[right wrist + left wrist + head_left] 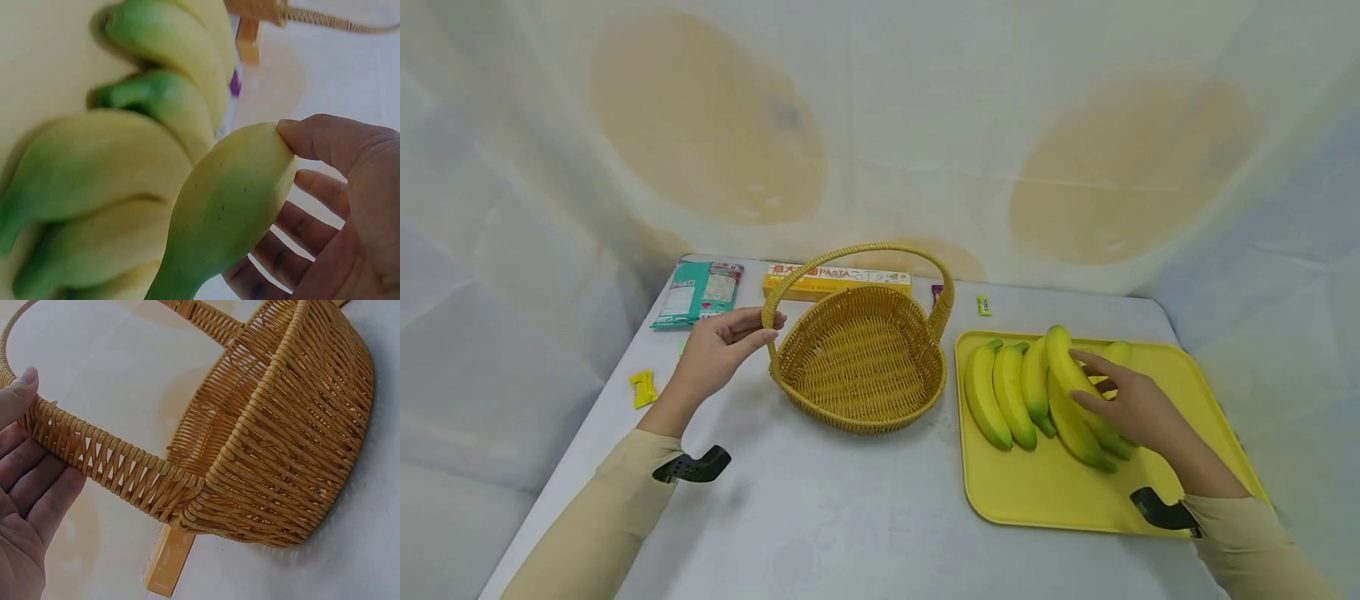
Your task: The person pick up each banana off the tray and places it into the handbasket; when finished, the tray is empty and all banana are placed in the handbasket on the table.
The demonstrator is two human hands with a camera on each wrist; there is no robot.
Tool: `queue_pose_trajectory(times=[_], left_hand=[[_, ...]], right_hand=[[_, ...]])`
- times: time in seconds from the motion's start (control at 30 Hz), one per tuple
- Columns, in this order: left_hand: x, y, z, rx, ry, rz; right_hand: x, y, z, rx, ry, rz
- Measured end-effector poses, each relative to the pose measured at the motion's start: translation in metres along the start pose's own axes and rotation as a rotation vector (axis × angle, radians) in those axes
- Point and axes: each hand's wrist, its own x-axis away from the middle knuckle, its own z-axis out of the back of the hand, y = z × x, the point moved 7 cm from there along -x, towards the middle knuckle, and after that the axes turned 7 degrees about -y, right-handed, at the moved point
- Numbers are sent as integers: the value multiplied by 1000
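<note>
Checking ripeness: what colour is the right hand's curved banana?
The curved banana is yellow, green at its lower end; clearest in the right wrist view.

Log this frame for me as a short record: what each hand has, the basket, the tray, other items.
left hand: holds the handle of the wicker basket
right hand: holds a banana
basket: standing on the white table, handle up
yellow tray: right of the basket, carrying other bananas
behind basket: pasta box
</note>
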Motion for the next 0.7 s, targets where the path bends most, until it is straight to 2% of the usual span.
queue_pose_trajectory(times=[0.5, 0.7], left_hand=[[1, -2, -1, 1, -3, 12], [1, -1, -1, -3, -3, 20]], right_hand=[[-13, -70, -13, -58, -105, 104], [-23, -105, -20, -66, -183, 212]])
